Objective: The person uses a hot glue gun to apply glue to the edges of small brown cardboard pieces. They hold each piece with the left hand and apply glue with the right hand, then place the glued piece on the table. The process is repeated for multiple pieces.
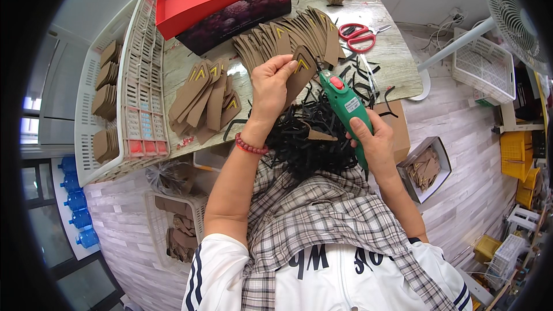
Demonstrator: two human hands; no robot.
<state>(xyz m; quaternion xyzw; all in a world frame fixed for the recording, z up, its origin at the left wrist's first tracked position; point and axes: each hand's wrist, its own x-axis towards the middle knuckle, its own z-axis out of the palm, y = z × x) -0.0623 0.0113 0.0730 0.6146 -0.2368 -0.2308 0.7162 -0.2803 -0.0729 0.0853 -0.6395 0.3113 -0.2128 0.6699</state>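
Observation:
My left hand (272, 84), with a red bead bracelet on the wrist, pinches a brown tab (299, 75) marked with a yellow chevron. My right hand (371, 138) is wrapped round a green electric cutter (344, 103) with a red button. Its tip meets the right side of the tab, but the blade cannot be made out. Beneath both hands lies a heap of black strips (299, 138), spilling from the table edge onto my lap. A fanned row of brown tabs (282, 37) lies just beyond, and a loose pile of similar tabs (204, 95) is to the left.
Red-handled scissors (358, 39) lie at the table's right side. A red box (224, 0) stands at the back. At left, a white basket (129, 75) holds stacked tabs. An open box of brown pieces (425, 168) sits on the floor, right; a fan (512, 11) stands farther right.

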